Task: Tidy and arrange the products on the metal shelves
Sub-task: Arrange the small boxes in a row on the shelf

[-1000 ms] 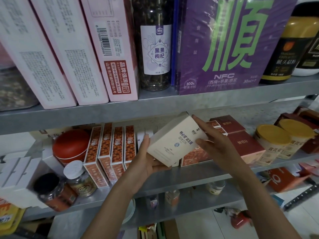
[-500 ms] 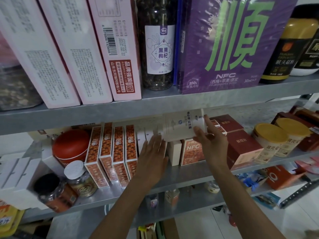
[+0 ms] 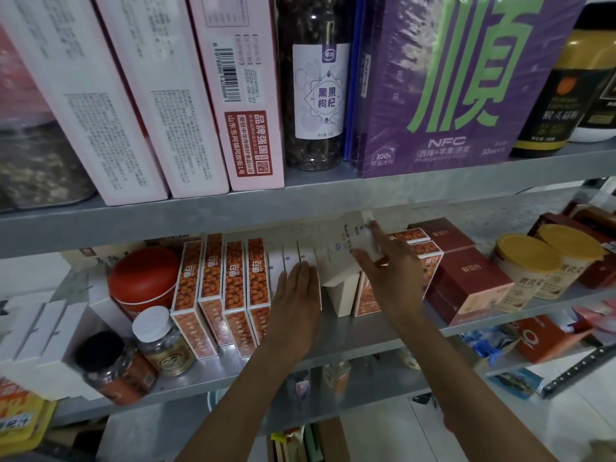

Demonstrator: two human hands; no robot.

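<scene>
Metal shelves (image 3: pixel 166 225), two tiers in view.

Upper tier: large purple box (image 3: pixel 450 78) at right. Three pink boxes (image 3: pixel 150 95) stand on edge at left and lean left. A labelled glass jar (image 3: pixel 316 95) stands upright between the pink boxes and the purple box.

Middle tier, left to right:
- red tin (image 3: pixel 143 278)
- four orange-patterned boxes (image 3: pixel 230 281), upright in a row
- a row of white boxes (image 3: pixel 290 258) just beside them
- dark red boxes (image 3: pixel 466 278)
- two yellow-lidded tubs (image 3: pixel 526 261)

Left hand (image 3: pixel 296 295): flat, fingers straight and together, pressed against the front of the white boxes. It holds nothing.

Right hand (image 3: pixel 390 271): grips the cream box (image 3: pixel 343 243) at its upper right end, index finger stretched along the top edge.

Cream box: tilted, high end to the right and close under the upper tier. Its low end touches the last white box. It sits above a small cream carton (image 3: pixel 341 296), which stands upright on the middle tier between the white boxes and an orange NFC box (image 3: pixel 363 295).
</scene>
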